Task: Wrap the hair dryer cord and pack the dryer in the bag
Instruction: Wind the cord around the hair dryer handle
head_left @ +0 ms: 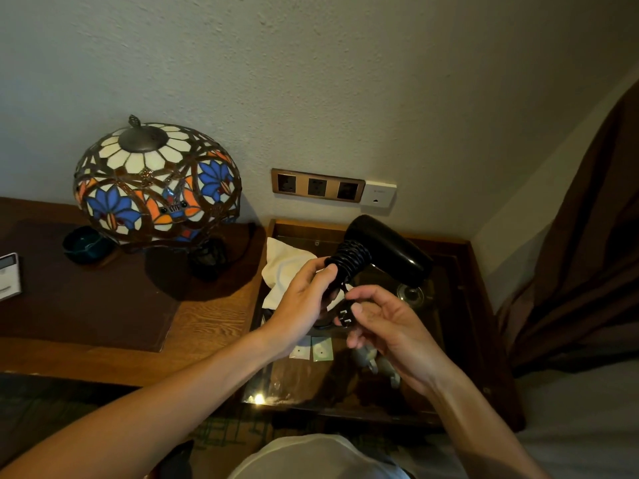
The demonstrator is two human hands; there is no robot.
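A black hair dryer is held up above the glass-topped side table, nozzle pointing right. Its black cord is coiled in tight turns around the handle. My left hand grips the lower end of the wrapped handle. My right hand pinches the black plug at the cord's loose end, its metal prongs facing me. A white cloth bag lies crumpled on the side table behind my left hand, partly hidden by it.
A stained-glass lamp and a dark green bowl stand on the wooden desk at left. Wall sockets sit above the table. Small packets and a glass lie on the side table. A brown curtain hangs at right.
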